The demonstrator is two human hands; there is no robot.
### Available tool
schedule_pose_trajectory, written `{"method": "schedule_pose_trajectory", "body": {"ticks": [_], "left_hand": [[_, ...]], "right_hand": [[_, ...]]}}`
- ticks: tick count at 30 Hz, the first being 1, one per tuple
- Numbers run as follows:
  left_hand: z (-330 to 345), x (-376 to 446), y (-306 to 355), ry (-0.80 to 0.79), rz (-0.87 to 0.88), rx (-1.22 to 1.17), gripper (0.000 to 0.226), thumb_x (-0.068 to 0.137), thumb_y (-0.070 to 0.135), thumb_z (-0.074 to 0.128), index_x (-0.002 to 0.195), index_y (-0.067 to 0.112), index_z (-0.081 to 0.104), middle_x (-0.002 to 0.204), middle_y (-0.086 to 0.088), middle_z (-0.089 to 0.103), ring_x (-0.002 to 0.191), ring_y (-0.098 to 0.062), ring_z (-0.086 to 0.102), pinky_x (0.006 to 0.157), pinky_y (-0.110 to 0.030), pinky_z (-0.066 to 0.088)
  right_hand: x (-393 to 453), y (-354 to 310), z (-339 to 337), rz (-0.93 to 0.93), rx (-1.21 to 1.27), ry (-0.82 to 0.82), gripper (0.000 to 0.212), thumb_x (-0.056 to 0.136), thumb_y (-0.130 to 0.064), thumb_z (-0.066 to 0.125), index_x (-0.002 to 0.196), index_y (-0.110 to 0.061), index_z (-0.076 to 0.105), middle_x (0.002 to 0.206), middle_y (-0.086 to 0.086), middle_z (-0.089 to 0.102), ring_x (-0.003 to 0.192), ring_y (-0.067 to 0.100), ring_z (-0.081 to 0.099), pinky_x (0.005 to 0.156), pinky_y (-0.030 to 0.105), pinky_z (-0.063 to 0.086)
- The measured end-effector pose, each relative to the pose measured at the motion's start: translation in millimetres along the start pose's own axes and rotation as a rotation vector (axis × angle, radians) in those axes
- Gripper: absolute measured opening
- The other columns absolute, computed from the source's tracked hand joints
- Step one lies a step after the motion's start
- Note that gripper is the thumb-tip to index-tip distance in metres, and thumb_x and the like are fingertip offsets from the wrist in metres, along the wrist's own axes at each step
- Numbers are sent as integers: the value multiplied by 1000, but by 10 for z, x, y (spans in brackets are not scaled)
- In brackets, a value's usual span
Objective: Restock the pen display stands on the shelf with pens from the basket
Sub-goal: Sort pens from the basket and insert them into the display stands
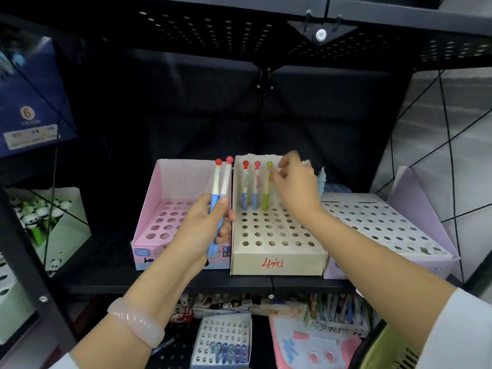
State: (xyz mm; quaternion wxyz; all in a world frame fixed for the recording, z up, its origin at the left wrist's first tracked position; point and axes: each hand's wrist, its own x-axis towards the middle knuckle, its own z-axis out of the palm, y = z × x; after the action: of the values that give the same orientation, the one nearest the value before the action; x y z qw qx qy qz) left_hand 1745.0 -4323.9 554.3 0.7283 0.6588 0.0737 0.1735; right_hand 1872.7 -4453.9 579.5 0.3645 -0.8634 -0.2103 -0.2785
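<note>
A beige cardboard pen stand (277,258) with many holes sits mid-shelf. Two blue pens with red ball caps (245,187) and a green pen (267,190) stand in its back row. My right hand (295,182) pinches the top of the green pen, just below its green cap. My left hand (205,230) grips two blue pens with red caps (222,179), held upright in front of the pink stand (165,222). The pink stand's holes are bare. A corner of the green basket (386,350) shows at the bottom right.
A lavender stand (388,227) with bare holes sits right of the beige one; a small blue item (321,179) stands behind. The black shelf edge (239,284) runs below. Lower shelves hold more stationery boxes (223,339). A blue box (29,102) hangs at left.
</note>
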Motion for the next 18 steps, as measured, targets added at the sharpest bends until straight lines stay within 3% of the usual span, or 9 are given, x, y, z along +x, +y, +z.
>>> {"method": "schedule_pose_trajectory", "body": {"ticks": [2,5,8,11,14,16,18], "left_hand": [[28,4,-7,-20,20,10,15,99,18,40,100,6,50,52,10,58,38,-3,37,36,-15,30],[93,2,-23,-52,37,-5,14,99,20,40,93,12,49,55,7,58,39,-4,37,36,-17,30],[123,-3,-37,-54,42,-12,15,99,21,40,92,13,50,57,5,57,38,-4,37,36,-17,30],[106,-9,-33,-37,31,27,19,100,25,39,94,15,53,58,4,59,40,-6,43,38,-19,36],[40,1,-6,8,-13,18,25,101,30,35,92,19,56,56,4,63,40,-9,47,38,-21,41],[-13,3,13,25,-29,12,26,101,30,35,94,20,57,52,4,60,35,-8,40,34,-17,33],[-42,-4,29,35,-33,11,25,101,30,35,97,20,57,49,4,54,33,-7,32,33,-15,24]], "right_hand": [[-61,-169,-47,-1,256,-66,18,90,-33,57,78,-21,55,63,-10,56,56,0,51,50,13,39],[-213,-393,-68,54,490,-428,25,90,-35,58,77,-16,66,67,4,59,60,5,50,57,15,41],[-291,-449,-89,80,579,-565,22,91,-29,59,72,-20,65,65,-7,58,59,5,48,51,12,41],[-294,-446,-97,87,585,-521,22,94,-24,54,73,-20,60,67,-8,58,59,5,51,50,11,42],[-168,-430,-159,211,729,-354,20,99,-20,43,81,-16,52,73,0,60,58,7,57,50,14,48],[-38,-372,-240,226,729,-183,18,100,-21,41,83,-17,48,74,1,61,52,3,58,50,15,49],[54,-285,-279,155,572,-66,17,99,-23,42,84,-19,46,75,1,62,53,2,60,54,16,52]]}}
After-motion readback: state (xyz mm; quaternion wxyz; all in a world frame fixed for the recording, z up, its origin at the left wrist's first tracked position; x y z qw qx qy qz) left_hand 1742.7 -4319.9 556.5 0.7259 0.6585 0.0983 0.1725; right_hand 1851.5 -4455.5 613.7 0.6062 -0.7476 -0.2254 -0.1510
